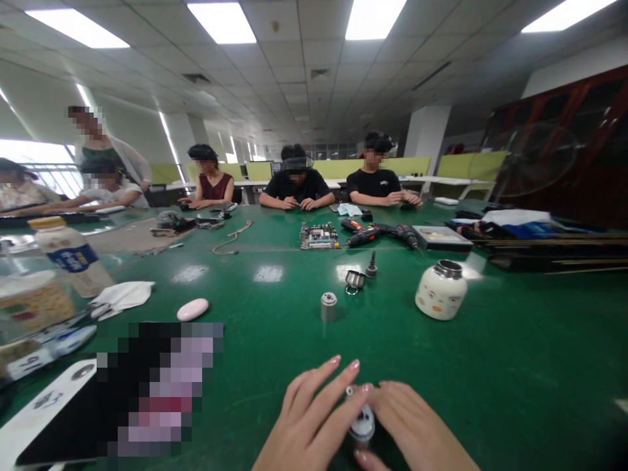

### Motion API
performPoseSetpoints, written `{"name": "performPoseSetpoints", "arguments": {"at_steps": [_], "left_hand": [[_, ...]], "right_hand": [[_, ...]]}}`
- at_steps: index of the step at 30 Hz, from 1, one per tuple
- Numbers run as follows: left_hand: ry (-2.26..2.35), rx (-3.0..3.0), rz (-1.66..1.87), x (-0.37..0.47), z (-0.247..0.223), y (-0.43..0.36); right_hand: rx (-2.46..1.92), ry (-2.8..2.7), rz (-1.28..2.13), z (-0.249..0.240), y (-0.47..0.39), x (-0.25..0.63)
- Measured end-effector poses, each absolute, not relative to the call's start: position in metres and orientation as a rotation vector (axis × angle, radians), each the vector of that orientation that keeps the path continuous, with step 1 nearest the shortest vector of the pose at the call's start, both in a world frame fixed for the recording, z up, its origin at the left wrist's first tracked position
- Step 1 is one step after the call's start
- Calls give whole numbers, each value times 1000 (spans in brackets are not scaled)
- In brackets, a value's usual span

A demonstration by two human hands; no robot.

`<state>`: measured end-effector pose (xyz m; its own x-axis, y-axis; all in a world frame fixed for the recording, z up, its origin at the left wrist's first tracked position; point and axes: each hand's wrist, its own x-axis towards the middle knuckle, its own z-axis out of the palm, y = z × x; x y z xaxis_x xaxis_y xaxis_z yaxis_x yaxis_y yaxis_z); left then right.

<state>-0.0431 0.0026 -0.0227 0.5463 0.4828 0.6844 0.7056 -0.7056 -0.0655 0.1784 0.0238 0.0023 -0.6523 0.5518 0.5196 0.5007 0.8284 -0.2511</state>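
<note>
Near the front edge of the green table, a small silver metal part [363, 424] with a round, holed top stands between my hands. My left hand [314, 415] reaches over it from the left, its index finger and thumb around the part and its other fingers stretched forward. My right hand [409, 418] is curled against its right side, with the fingertips partly hidden behind the part. A tiny ring-like piece [349, 391] shows at my left fingertips. Farther forward stands a similar silver cylinder [328, 307], with a metal cup-like piece [354, 280] and a dark threaded part [371, 265] beyond it.
A cream jar [441, 291] stands right, with a white box [441, 239], power drills [383, 233] and a circuit board [319, 236] behind. At left are a pink oval object [193, 309], a blurred-out dark device [147, 386] and a bottle [73, 258]. Several people sit across the green table [265, 314].
</note>
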Motion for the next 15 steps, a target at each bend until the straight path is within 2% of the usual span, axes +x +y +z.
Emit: {"name": "performPoseSetpoints", "arguments": {"at_steps": [15], "left_hand": [[-846,-2499,-978,-43,-19,1]], "right_hand": [[-744,-2405,141,1,23,177]]}}
